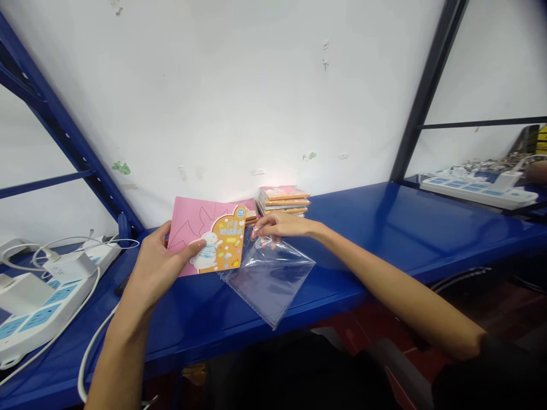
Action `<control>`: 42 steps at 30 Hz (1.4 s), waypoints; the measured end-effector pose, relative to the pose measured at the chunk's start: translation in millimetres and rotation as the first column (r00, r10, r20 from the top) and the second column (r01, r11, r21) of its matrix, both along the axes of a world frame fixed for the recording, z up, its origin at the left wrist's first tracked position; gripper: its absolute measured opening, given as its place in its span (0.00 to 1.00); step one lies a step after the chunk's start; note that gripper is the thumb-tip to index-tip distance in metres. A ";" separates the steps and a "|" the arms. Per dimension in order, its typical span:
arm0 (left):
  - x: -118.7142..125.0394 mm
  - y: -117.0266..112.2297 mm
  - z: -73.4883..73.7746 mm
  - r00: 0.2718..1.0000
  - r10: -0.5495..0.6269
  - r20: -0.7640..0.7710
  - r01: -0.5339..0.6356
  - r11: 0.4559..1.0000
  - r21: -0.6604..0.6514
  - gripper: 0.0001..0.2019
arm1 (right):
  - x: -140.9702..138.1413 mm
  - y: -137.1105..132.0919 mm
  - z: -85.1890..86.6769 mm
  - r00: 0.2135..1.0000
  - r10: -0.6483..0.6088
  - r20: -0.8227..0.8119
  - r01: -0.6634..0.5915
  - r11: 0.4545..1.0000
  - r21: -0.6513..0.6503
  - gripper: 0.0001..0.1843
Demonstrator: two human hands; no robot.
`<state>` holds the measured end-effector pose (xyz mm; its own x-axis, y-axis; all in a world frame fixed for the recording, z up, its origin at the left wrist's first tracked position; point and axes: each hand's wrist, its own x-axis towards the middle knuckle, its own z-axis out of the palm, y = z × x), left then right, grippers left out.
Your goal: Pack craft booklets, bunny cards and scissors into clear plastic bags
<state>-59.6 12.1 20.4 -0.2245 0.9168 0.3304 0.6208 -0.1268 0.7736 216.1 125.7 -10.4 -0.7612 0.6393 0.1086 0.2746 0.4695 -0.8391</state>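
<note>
My left hand [171, 253] is closed round the left side of a pink card [188, 213] and an orange booklet [228, 242] with a white cartoon animal on its front, the thumb lying across them. To the right, my right hand [273, 225] pinches the top edge of a clear plastic bag [277, 273], which hangs slack over the front part of the blue table. The bag looks flat, and its left side is close to the booklet's edge. Behind my right hand stands a stack of orange-edged booklets [284, 196], partly hidden by the fingers.
White power strips with plugs and cables [47, 307] lie on the left of the blue table [363, 228]. Another power strip [478, 191] is at the far right, behind a dark frame post [421, 102]. A white wall rises behind.
</note>
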 end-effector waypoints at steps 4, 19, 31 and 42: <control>2.9 -1.4 -0.4 0.988 -0.046 0.147 0.053 0.998 -0.044 0.31 | 1.1 4.1 -4.2 1.000 -0.015 -0.019 0.015 1.000 -0.003 0.18; 3.5 8.1 -10.8 0.991 -0.108 0.084 0.104 0.994 0.043 0.31 | 2.1 7.9 -3.0 1.000 0.026 0.000 -0.026 0.994 -0.107 0.14; 12.6 -6.7 0.6 0.989 -0.108 0.097 0.107 0.994 0.013 0.30 | 2.0 1.0 4.3 0.999 0.044 -0.002 -0.043 0.987 -0.156 0.16; 10.9 -9.8 1.3 0.967 -0.220 0.127 0.231 0.969 -0.085 0.27 | -0.8 2.5 3.4 0.999 -0.018 -0.040 0.014 0.994 -0.107 0.11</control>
<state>-48.8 2.3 21.7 -0.0395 0.9748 0.2197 0.4908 -0.1726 0.8540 215.3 128.2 -6.9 -0.7471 0.6611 0.0699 0.2458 0.3724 -0.8949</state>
